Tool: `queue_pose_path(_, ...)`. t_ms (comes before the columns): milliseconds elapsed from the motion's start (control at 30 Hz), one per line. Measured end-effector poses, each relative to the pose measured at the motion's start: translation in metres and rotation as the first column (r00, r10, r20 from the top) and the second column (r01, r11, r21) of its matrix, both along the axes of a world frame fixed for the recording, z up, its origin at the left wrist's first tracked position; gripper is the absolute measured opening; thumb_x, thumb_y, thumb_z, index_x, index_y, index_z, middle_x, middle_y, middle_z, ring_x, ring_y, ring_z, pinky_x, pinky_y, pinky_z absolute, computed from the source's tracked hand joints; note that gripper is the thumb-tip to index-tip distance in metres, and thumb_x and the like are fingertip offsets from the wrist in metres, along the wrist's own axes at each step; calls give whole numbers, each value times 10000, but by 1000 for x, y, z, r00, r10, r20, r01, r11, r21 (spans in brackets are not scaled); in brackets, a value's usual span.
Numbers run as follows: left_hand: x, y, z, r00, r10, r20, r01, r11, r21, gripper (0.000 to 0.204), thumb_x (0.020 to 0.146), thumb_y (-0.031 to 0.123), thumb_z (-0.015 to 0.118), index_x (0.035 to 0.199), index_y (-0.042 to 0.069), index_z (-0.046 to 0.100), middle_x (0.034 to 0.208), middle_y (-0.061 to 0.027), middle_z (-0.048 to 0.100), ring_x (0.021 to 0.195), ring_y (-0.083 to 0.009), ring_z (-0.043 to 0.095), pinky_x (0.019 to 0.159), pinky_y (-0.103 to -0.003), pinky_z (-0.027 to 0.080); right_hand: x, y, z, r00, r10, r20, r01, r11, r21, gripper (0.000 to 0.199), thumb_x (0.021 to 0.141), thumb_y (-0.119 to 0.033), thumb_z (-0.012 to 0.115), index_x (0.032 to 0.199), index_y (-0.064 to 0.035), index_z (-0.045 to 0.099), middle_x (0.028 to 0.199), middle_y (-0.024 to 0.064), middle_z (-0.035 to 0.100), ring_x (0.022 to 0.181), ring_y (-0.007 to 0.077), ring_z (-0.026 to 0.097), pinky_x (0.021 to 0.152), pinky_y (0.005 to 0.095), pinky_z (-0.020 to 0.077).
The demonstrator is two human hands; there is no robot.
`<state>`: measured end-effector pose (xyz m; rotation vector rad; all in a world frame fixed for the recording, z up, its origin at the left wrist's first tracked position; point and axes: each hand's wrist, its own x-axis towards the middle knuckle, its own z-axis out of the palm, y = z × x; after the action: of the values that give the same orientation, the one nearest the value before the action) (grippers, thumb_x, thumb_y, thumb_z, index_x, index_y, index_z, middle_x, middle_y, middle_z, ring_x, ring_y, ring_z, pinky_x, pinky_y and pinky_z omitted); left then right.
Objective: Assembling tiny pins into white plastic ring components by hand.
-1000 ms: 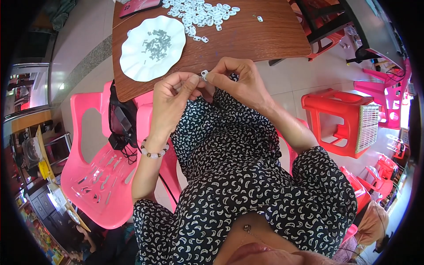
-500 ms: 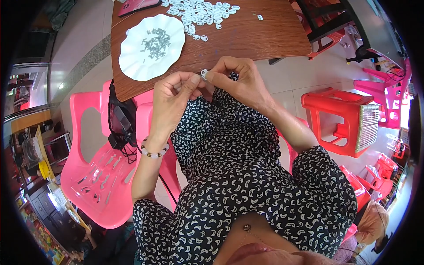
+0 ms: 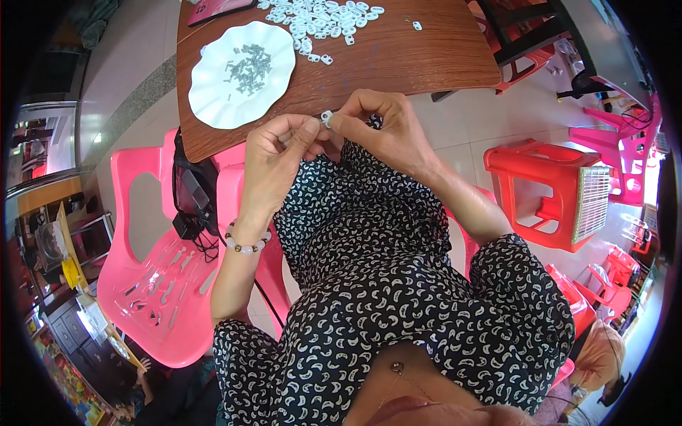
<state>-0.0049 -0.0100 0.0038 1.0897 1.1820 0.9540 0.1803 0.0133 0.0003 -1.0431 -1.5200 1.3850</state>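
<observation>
Between my two hands, just off the table's near edge, is a small white plastic piece with a hole [image 3: 326,117]. My right hand [image 3: 387,135] pinches it between thumb and forefinger. My left hand [image 3: 277,153] is closed too, thumb against forefinger, its tips touching the piece's left side; whatever those fingertips hold is too small to make out. Beyond my left hand a white wavy-rimmed plate [image 3: 209,99] holds a heap of short grey pieces [image 3: 250,69]. Farther back lies a loose pile of similar white plastic pieces [image 3: 320,20], some stacked on others.
The brown wooden table [image 3: 398,64] has a lone white piece [image 3: 417,25] on its right and a pink phone-like case [image 3: 213,10] at the far left. A pink chair [image 3: 153,298] with a black bag [image 3: 195,192] stands left; a red stool [image 3: 533,195] stands right.
Both hands keep their pinch at almost the same spot, with only tiny finger shifts. The whole view has moved very slightly.
</observation>
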Motion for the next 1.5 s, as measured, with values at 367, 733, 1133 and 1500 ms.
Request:
queue_pose_path(367, 3, -3, -1, 998, 30, -47, -28, 999, 26, 162, 927, 148, 625, 937, -6, 675, 818, -44, 697, 657, -57, 586, 618, -191, 480, 1, 1, -4, 999, 11, 44, -14, 998, 68, 180, 866, -112, 639, 754, 28, 626, 601, 31, 589, 480, 56, 525, 433, 218, 394)
queue_pose_path(733, 6, -8, -1, 990, 62, -126, -59, 998, 26, 127, 914, 107, 632, 920, -12, 677, 778, -39, 687, 588, -49, 559, 535, -172, 443, 2, -2, -6, 983, 7, 186, -20, 997, 69, 141, 816, -130, 686, 785, 2, 648, 734, 33, 638, 683, 76, 561, 643, 253, 457)
queue_pose_path(1133, 8, -9, 0, 993, 44, -111, -44, 999, 4, 125, 909, 121, 644, 922, 2, 682, 765, -33, 688, 574, -37, 541, 523, -168, 432, 5, 1, -7, 986, 63, 155, -73, 996, 59, 157, 812, -122, 673, 769, 22, 629, 756, 57, 634, 698, 91, 566, 661, 267, 461)
queue_pose_path(1500, 5, -6, -3, 998, 58, 23, -57, 997, -60, 295, 956, 275, 586, 937, -4, 681, 823, -54, 696, 618, -56, 579, 575, -192, 476, 3, 3, -11, 989, 82, -122, -95, 990, -100, 180, 908, -95, 599, 810, 57, 599, 607, 46, 592, 495, 75, 522, 435, 228, 395)
